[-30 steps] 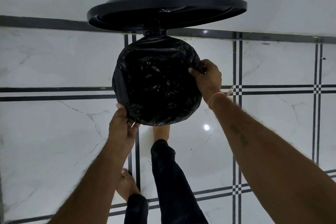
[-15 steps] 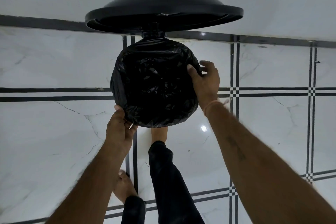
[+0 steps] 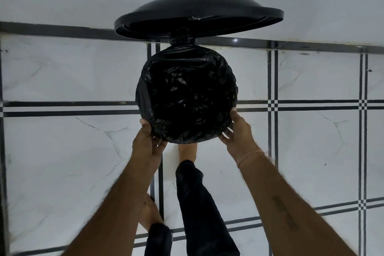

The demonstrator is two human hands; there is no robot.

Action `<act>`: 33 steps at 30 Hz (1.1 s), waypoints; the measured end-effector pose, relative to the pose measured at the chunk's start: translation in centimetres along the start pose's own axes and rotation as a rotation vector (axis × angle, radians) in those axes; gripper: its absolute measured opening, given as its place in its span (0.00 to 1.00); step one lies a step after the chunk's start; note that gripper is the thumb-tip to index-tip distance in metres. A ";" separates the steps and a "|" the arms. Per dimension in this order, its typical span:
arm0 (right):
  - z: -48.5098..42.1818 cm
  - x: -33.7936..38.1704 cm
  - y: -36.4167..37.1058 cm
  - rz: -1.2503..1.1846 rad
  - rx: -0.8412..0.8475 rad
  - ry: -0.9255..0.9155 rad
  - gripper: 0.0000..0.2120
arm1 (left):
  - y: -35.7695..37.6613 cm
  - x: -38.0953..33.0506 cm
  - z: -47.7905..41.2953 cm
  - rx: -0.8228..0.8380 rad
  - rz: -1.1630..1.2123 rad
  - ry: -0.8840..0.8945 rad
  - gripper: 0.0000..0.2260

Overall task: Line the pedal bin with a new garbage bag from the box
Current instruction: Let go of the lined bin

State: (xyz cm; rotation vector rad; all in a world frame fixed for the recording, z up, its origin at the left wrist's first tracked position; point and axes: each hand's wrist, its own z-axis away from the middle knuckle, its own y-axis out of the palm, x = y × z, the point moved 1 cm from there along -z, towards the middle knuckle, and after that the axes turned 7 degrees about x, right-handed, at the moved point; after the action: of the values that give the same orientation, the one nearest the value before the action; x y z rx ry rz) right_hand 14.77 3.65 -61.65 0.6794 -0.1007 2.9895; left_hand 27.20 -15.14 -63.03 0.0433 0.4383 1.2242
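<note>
Bin (image 3: 143, 97) body hidden — bag (image 3: 187, 97) covers it.

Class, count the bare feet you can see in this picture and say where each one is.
2. One foot is stretched forward under the near edge of the bagged bin, toes hidden beneath it. The other foot is planted further back, between the left forearm and the dark trouser leg.

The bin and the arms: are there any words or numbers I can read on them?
None can be read.
Right forearm: a dark tattoo that may be lettering, too blurred to read.
Garbage bag, bin lid, floor tiles: no words, labels or numbers show.
</note>
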 end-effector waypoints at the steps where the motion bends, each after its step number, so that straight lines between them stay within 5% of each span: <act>1: -0.2 -0.4 -0.2 -0.049 0.019 0.013 0.16 | 0.1 0.2 -0.2 -0.003 0.001 -0.015 0.15; 4: 1.5 0.1 -0.2 -0.130 0.046 -0.024 0.19 | 0.8 -0.9 1.4 -0.016 0.022 -0.013 0.21; 11: 5.1 4.4 0.1 0.186 0.014 -0.139 0.24 | 2.5 -5.0 4.1 -0.152 -0.296 0.046 0.28; 17: 9.8 16.6 4.5 0.276 0.116 -0.551 0.29 | 11.2 -13.7 8.0 0.004 -0.382 0.287 0.31; 21: 11.0 21.0 6.4 0.515 0.263 -0.569 0.25 | 14.0 -16.0 8.8 0.101 -0.283 0.257 0.26; 24: 10.9 19.8 5.6 0.592 0.236 -0.596 0.09 | 12.5 -15.2 8.8 0.127 -0.404 0.274 0.16; 27: 9.8 15.9 2.8 0.693 0.150 -0.675 0.11 | 9.8 -12.9 9.3 0.155 -0.663 0.360 0.13; 33: 7.4 6.8 0.1 0.867 0.120 -0.659 0.19 | 4.5 -7.5 7.4 0.177 -0.883 0.482 0.28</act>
State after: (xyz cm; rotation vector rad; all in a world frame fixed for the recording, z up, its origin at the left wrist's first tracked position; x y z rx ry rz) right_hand 11.78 3.31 -52.08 2.0718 -0.3229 3.3454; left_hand 23.68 -18.97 -52.81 -0.2756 0.8697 0.3082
